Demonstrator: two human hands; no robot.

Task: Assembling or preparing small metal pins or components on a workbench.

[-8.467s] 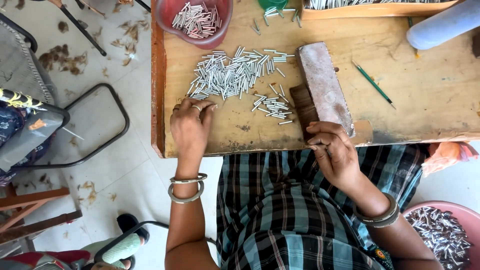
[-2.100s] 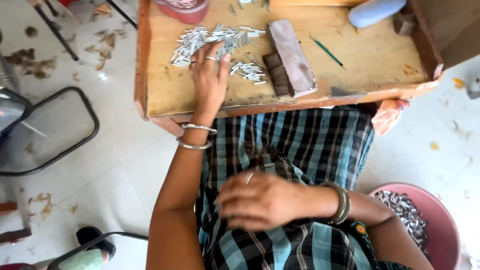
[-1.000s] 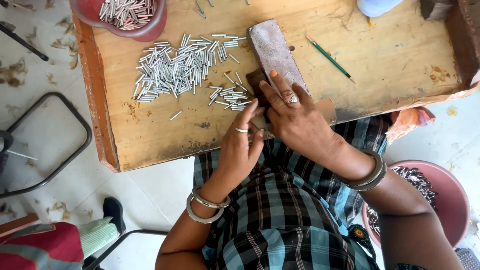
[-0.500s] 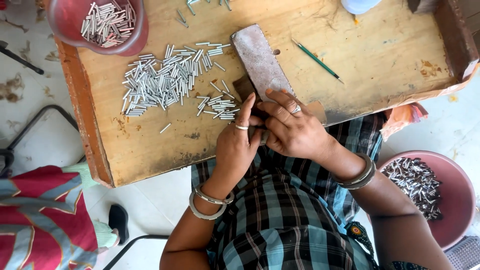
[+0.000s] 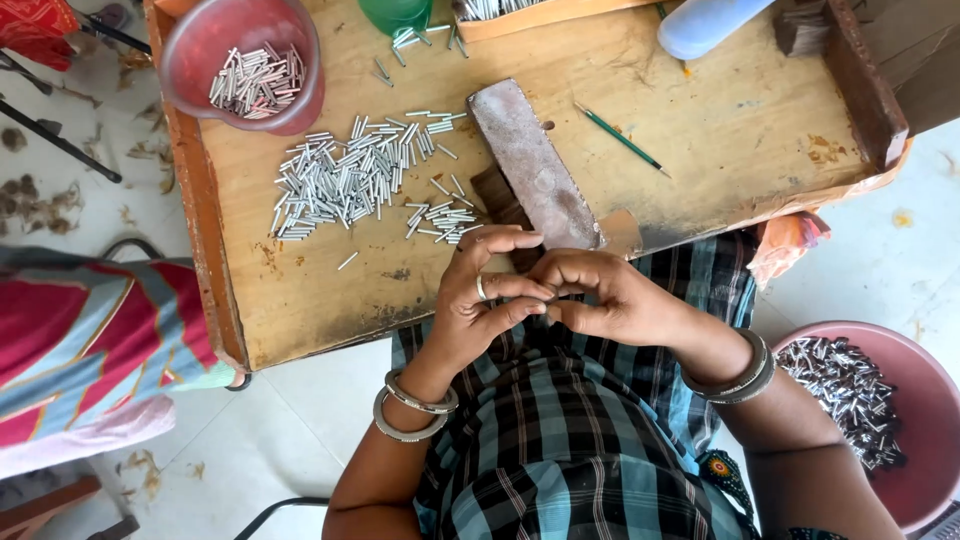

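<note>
Above our checked lap, left hand (image 5: 478,305) and right hand (image 5: 610,298) meet, fingers (image 5: 520,290) pinched together; what they hold, we cannot tell. Beyond, on the wooden worktop (image 5: 320,290), lie silver tubes (image 5: 350,180), a flat block (image 5: 530,165), then a pink bowl (image 5: 245,65).

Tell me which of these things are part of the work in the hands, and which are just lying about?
In use:
left hand
right hand
metal tubes piled on the board
grey block
tub of tubes
basin of finished pieces

Lying about:
green pencil
blue bottle
brush
</note>
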